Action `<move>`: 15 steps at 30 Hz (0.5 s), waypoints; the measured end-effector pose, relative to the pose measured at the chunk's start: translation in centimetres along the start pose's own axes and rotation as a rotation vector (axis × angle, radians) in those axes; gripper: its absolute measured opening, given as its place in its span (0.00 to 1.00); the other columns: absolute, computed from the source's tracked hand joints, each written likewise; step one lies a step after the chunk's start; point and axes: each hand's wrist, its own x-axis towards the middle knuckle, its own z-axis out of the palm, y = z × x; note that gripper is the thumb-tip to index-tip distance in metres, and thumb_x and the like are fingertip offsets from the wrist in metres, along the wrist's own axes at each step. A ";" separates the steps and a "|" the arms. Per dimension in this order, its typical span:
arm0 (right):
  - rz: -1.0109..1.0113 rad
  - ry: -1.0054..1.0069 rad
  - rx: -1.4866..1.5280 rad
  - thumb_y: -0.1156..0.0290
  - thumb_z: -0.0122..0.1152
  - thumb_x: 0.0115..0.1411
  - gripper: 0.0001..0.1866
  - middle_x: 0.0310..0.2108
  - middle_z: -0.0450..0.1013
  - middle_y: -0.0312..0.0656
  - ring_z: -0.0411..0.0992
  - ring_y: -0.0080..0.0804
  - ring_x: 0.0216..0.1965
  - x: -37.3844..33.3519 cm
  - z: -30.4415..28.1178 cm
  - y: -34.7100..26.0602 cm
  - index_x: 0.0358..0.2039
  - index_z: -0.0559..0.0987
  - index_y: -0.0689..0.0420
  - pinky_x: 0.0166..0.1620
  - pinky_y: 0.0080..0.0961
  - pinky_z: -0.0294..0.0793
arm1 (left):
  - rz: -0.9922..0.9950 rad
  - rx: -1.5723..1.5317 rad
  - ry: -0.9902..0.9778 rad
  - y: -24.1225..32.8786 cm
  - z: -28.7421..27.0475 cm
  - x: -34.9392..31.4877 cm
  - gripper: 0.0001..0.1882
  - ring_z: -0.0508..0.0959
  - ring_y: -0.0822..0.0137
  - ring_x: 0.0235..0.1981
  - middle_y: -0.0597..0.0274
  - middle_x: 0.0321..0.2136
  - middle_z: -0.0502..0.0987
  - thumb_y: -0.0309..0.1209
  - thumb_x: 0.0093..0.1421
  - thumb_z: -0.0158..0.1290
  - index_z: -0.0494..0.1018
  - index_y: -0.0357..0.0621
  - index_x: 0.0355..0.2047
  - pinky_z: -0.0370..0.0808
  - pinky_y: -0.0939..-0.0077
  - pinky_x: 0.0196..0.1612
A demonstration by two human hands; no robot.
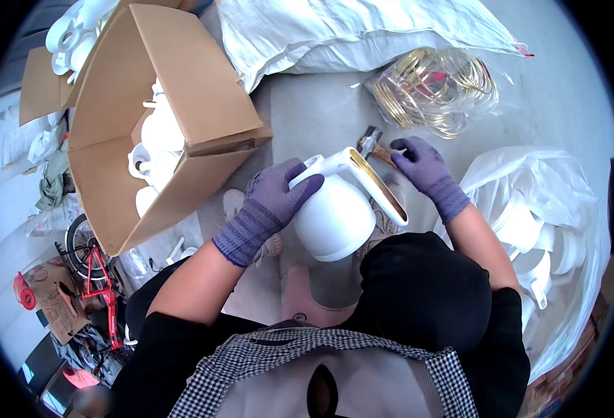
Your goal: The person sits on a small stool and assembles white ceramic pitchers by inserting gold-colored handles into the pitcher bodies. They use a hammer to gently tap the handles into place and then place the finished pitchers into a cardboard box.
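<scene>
My left hand (268, 191), in a purple-grey knit glove, is closed on a white plastic kettle body (335, 216). The kettle is tilted over between my knees, its long handle slanting to the right with a gold strip along it. In a matching glove, my right hand (425, 171) grips the wooden handle of a hammer (370, 141) just beyond the kettle. The hammer's metal head points up and left, apart from the kettle. Part of the hammer's handle is hidden by my right hand.
An open cardboard box (206, 90) with white kettle parts (160, 132) stands at left. A white woven sack (362, 35) lies at the far side, near bagged gold strips (432, 90). At right sits a clear plastic bag (557, 181) of white kettle parts. A red bicycle (108, 299) is lower left.
</scene>
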 end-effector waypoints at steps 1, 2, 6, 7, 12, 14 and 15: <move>0.048 0.101 -0.252 0.56 0.68 0.53 0.37 0.52 0.70 0.47 0.72 0.47 0.52 0.2 1.0 0.9 0.61 0.65 0.50 0.52 0.44 0.72 | -0.032 0.042 -0.023 -0.5 0.2 0.7 0.30 0.81 0.51 0.38 0.44 0.34 0.80 0.58 0.59 0.53 0.78 0.41 0.40 0.73 0.58 0.44; 0.099 0.203 -0.503 0.57 0.68 0.53 0.35 0.50 0.71 0.46 0.72 0.48 0.52 0.2 1.7 1.8 0.59 0.66 0.51 0.51 0.44 0.73 | -0.062 0.084 -0.048 -1.0 0.5 1.6 0.30 0.80 0.50 0.39 0.44 0.35 0.80 0.58 0.59 0.52 0.78 0.41 0.41 0.73 0.58 0.44; 0.234 0.136 -0.744 0.61 0.65 0.52 0.27 0.46 0.71 0.46 0.73 0.45 0.47 0.1 4.4 2.8 0.51 0.69 0.55 0.47 0.43 0.73 | -0.212 0.312 -0.027 -5.3 3.2 6.2 0.29 0.80 0.50 0.43 0.47 0.39 0.81 0.58 0.61 0.49 0.79 0.44 0.42 0.74 0.58 0.48; 0.186 0.149 -0.759 0.62 0.64 0.52 0.27 0.46 0.71 0.46 0.73 0.45 0.47 0.2 5.0 3.3 0.51 0.69 0.55 0.47 0.43 0.73 | -0.251 0.344 -0.021 -6.1 3.9 7.5 0.29 0.80 0.51 0.44 0.48 0.40 0.81 0.58 0.61 0.49 0.79 0.45 0.43 0.73 0.58 0.49; 0.061 0.209 -0.823 0.69 0.58 0.54 0.21 0.42 0.72 0.45 0.73 0.44 0.43 1.0 6.8 5.5 0.50 0.69 0.53 0.44 0.41 0.73 | -0.387 0.441 0.065 -7.8 6.8 13.0 0.27 0.78 0.55 0.51 0.52 0.45 0.81 0.56 0.60 0.49 0.78 0.50 0.47 0.70 0.58 0.55; 0.062 0.197 -0.800 0.69 0.59 0.54 0.22 0.42 0.72 0.46 0.74 0.45 0.42 1.2 6.3 5.9 0.50 0.69 0.53 0.44 0.43 0.74 | -0.388 0.461 0.109 -8.4 7.8 13.8 0.26 0.78 0.55 0.51 0.53 0.44 0.81 0.56 0.60 0.49 0.78 0.51 0.47 0.69 0.59 0.56; 0.073 0.193 -0.724 0.69 0.59 0.54 0.21 0.41 0.72 0.47 0.74 0.45 0.42 1.3 5.9 5.7 0.49 0.69 0.54 0.44 0.43 0.74 | -0.388 0.472 0.134 -8.5 7.9 14.2 0.26 0.78 0.56 0.51 0.53 0.44 0.81 0.56 0.60 0.50 0.79 0.51 0.47 0.68 0.59 0.57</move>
